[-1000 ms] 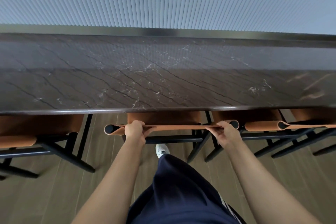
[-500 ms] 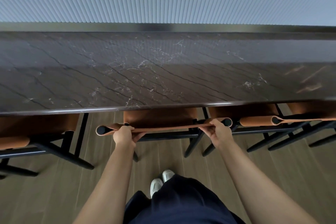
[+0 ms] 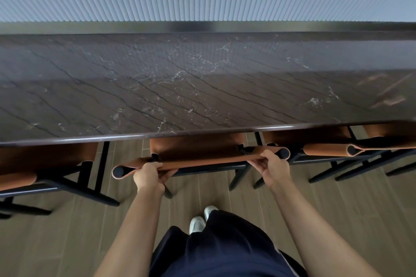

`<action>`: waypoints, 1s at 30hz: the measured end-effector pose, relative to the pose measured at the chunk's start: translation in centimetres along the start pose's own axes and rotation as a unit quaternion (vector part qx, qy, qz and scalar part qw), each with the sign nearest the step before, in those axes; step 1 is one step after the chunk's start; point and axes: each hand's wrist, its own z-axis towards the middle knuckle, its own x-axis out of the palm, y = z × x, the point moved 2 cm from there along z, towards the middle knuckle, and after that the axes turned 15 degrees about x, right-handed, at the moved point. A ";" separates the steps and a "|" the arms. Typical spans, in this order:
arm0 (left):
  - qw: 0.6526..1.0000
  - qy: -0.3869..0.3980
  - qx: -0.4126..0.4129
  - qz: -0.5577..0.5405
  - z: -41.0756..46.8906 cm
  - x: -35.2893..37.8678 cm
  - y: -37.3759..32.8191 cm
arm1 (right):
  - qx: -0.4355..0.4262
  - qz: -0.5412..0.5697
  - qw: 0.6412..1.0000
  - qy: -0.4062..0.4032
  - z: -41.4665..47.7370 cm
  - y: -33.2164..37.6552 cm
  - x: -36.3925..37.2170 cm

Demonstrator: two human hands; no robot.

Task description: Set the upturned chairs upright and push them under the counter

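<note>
Both arms reach forward and down, nearly straight, forearms bare. Left hand (image 3: 148, 175) and right hand (image 3: 271, 165) are knuckles-up, set well apart on the one chair (image 3: 195, 148).

Grip: both hands are closed round the backrest (image 3: 207, 161), a tan leather band. Fingers curl over its top edge and the left thumb shows underneath. The left hand sits just inside the band's left rolled end, the right hand just inside the right end, close against the black post cap. The band runs taut between the two hands, with its left end nearer the person than its right.

The chair is upright on its legs. Its seat lies just beyond the knuckles, far part under the counter (image 3: 202, 87). The backrest stands clear of the counter's edge, on the person's side.

Edges: the counter's rounded edge runs just beyond both hands. Left of the left hand there is a strip of floor (image 3: 360, 220), then the left chair (image 3: 45, 157). Right of the right hand is the right chair (image 3: 326, 149), its rolled end just beside the held band's right end, with a narrow gap showing between them. Behind the hands, open floor runs back to the white shoes (image 3: 198, 224).
</note>
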 end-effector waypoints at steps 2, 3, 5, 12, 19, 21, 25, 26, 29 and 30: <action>1.000 -0.001 -0.001 0.003 0.3 0.3 -0.2 | -0.002 0.007 1.000 -0.002 0.3 0.1 0.1; 1.000 -0.010 -0.003 0.002 0.3 0.4 -0.2 | -0.001 0.009 1.000 -0.005 0.4 0.1 0.0; 1.000 -0.023 -0.007 -0.002 0.4 0.5 -0.2 | -0.001 0.012 1.000 -0.012 0.6 0.0 0.0; 1.000 -0.002 -0.004 -0.002 0.4 0.5 -0.2 | -0.006 -0.010 1.000 0.016 -0.3 -0.1 -0.2; 0.989 0.135 0.008 -0.053 -1.3 -0.2 -0.6 | 0.038 -0.069 0.994 0.070 -0.7 -0.7 -1.0; 0.986 0.153 0.026 -0.057 -2.2 -0.7 -0.6 | 0.052 -0.091 0.992 0.073 -0.9 -1.4 -1.5; 0.983 0.147 0.085 -0.065 -5.3 -2.9 -0.3 | 0.052 -0.179 0.977 0.103 -2.7 -3.3 -2.9; 0.982 0.147 0.102 -0.064 -6.3 -3.8 -0.1 | 0.046 -0.209 0.970 0.113 -3.5 -3.7 -3.3; 0.976 0.137 0.161 -0.048 -8.9 -6.7 0.4 | -0.002 -0.286 0.949 0.131 -5.8 -4.3 -4.1; 0.974 0.131 0.179 -0.036 -9.6 -7.7 0.6 | -0.018 -0.303 0.943 0.137 -6.6 -4.4 -4.2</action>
